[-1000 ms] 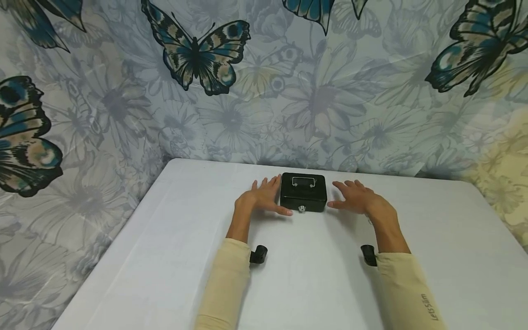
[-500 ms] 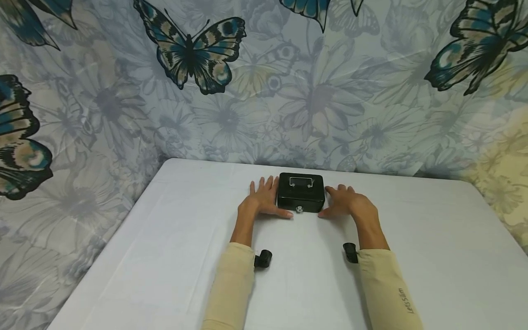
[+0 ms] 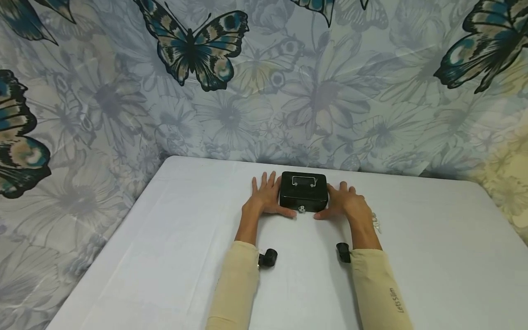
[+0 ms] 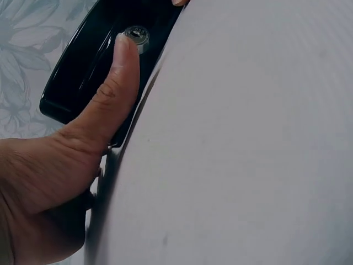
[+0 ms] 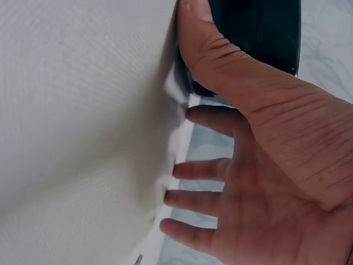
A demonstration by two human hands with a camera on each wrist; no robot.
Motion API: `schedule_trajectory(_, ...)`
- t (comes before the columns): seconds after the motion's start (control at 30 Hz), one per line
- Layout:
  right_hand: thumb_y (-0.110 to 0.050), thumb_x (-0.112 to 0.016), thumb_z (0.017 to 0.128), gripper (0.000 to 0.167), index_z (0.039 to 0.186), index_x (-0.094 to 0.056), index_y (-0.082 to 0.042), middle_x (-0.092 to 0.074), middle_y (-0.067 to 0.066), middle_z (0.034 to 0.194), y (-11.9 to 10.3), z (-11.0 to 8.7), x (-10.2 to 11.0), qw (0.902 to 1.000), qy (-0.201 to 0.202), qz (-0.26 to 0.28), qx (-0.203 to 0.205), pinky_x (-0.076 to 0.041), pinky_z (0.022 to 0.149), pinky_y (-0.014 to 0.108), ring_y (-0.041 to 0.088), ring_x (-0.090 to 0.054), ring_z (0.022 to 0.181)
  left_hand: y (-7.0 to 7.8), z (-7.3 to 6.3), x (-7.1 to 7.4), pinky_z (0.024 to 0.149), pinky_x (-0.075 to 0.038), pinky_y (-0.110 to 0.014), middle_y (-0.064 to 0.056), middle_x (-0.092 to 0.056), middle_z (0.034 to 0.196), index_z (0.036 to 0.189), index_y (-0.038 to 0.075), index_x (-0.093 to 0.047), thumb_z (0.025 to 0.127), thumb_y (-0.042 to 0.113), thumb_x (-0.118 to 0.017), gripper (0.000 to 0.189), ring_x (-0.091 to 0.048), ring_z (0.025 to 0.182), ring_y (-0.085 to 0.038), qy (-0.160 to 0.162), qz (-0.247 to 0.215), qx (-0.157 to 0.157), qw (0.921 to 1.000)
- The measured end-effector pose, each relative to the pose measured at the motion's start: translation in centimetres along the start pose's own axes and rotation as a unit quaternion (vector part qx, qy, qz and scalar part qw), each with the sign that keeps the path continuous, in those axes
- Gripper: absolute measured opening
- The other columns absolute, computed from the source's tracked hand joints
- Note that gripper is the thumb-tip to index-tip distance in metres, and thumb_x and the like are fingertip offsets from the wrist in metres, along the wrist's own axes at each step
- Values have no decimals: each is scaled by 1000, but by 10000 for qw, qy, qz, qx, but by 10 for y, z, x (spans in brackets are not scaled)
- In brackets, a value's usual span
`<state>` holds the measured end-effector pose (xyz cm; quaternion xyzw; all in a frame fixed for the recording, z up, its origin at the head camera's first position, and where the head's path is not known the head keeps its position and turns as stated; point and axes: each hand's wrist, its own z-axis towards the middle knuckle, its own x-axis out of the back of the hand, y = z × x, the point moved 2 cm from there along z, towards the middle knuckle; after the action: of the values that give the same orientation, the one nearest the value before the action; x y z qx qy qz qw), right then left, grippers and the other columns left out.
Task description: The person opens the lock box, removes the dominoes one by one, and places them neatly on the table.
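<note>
A small black cash box (image 3: 303, 201) with a wire handle on its lid and a silver key lock (image 3: 301, 209) on its front stands near the table's far edge. My left hand (image 3: 266, 200) is at its left side, fingers spread and fairly straight, thumb along the front. In the left wrist view, the tip of that thumb (image 4: 113, 88) overlaps the edge of the lock. At the right side is my right hand (image 3: 344, 202), its thumb across the front corner. The right wrist view shows its fingers (image 5: 201, 171) extended and spread, tips close to the tabletop.
The box stands on a white-covered table (image 3: 185, 238). Close behind the far edge hangs a butterfly-and-flower patterned backdrop (image 3: 231, 119), which continues along the left. Black camera mounts (image 3: 270, 257) project inward from both sleeved wrists.
My right hand has moved left, from beside the box to its right side and front corner. The left hand stays at the left side. The box looks unmoved on the table.
</note>
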<state>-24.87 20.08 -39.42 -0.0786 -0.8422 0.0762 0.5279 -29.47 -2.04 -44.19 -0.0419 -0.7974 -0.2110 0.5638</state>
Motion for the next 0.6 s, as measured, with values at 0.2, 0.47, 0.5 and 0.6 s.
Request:
schedule_trajectory(0.2,-60,-83,80,117,166,-21,-11,-28,37,152,2,1,-6,9999,120,-30,-8,-38,110,75,59,-34,140,3,2,-5,133,6,-62,-8,8,179,170,16,0,77,76,-77,135,12,166,-32,255,141,36,9996)
schedule_trajectory(0.47,-65,-81,79,118,165,-22,-10,-31,35,149,-1,2,-9,9999,144,31,-18,-38,110,75,56,-37,136,4,2,-10,134,4,-61,-7,7,179,170,16,-2,76,81,-73,135,10,167,-31,369,329,128,9987)
schedule_trajectory(0.5,-66,-81,79,118,165,-22,-10,-32,35,149,-2,2,-9,9999,136,-2,-41,-38,110,74,56,-37,136,4,3,-10,134,4,-61,-7,7,179,170,15,-2,77,81,-73,135,10,167,-31,383,304,106,9987)
schedule_trajectory(0.6,-67,-79,80,117,165,-22,-9,-31,34,149,-2,4,-6,9998,105,-124,-93,-39,110,74,56,-37,137,3,5,-9,133,6,-61,-8,8,179,170,14,-3,78,77,-75,133,11,166,-32,420,144,19,9990)
